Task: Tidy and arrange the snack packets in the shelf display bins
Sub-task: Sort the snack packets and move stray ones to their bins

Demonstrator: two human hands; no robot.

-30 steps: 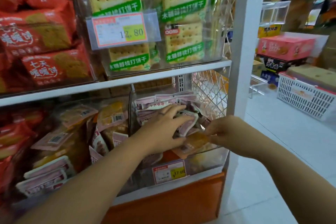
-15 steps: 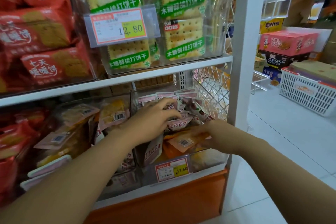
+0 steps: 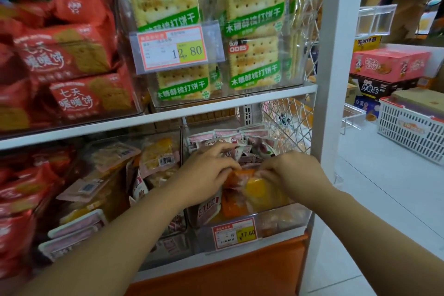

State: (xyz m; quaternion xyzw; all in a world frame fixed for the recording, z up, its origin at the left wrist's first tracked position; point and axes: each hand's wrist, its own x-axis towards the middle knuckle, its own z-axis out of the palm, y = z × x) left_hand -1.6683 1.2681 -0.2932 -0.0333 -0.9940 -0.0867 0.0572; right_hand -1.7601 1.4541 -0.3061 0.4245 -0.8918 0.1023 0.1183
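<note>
Now, head view: both hands have closed in on one spot. The left hand [image 3: 206, 176], which a second ago lay flat with fingers stretched over the pink-and-white packets [image 3: 228, 136], has dropped forward and curled. The right hand [image 3: 296, 170] has slid in from the bin's right front corner. The orange packet [image 3: 240, 174] sits between the two sets of fingertips at the front of the clear bin [image 3: 283, 220], and has gone from lying loose and flat to held up by its top edge. Left fingers are bent and look pinched on its left end. The right fingers [image 3: 266, 172] are bent and pinched on the right end, though the exact contact is blurred. Pink-and-white packets are just beyond the left fingertips. The price tag [image 3: 235, 233] is below both wrists. Likely meaning: the back stack is done and this front packet is now being stood up or straightened; the bin's front is still jumbled.
</note>
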